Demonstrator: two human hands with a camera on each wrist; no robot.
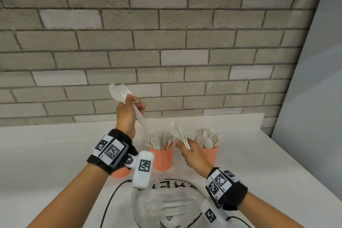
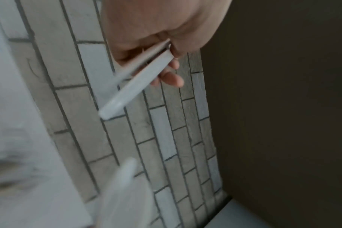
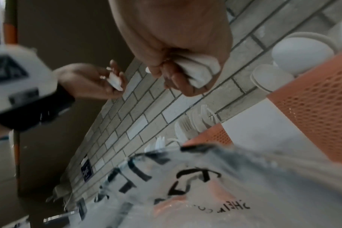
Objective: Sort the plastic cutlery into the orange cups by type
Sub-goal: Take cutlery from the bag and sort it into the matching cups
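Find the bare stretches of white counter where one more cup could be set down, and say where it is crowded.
Free: the counter left of the left hand, up to the brick wall, and the stretch right of the spoon cup. Crowded: the middle, where fork cup, right hand and plastic bag sit close together.

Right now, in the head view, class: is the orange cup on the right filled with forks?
No: the right orange cup holds spoons, while the forks stand in the middle cup.
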